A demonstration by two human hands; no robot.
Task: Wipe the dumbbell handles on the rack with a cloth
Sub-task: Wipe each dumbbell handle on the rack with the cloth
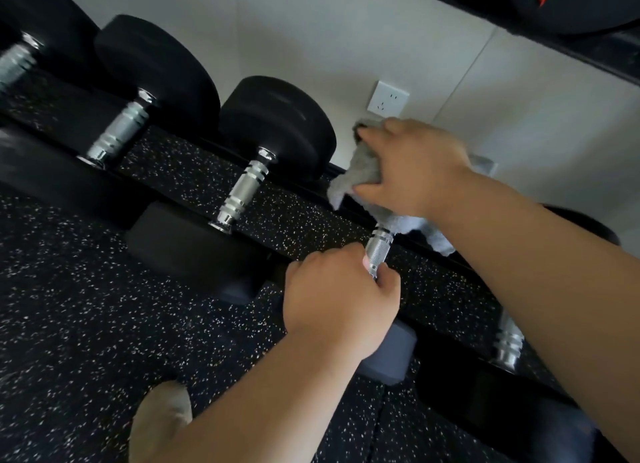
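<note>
A row of black dumbbells with chrome handles lies on a low black rack (304, 199). My left hand (339, 296) grips the near part of one chrome handle (378, 251). My right hand (412, 168) holds a grey cloth (363, 175) bunched over the far part of that same handle, where it meets the hidden far head. Loose ends of the cloth hang below my right wrist. The dumbbell just to the left has its handle (244, 189) bare.
More dumbbells continue to the left, with handles (119, 131) and round black heads (277, 123). Another chrome handle (507, 341) shows under my right forearm. A white wall socket (388, 98) is behind. Speckled black rubber floor (86, 324) lies below. An upper shelf (588, 43) overhangs top right.
</note>
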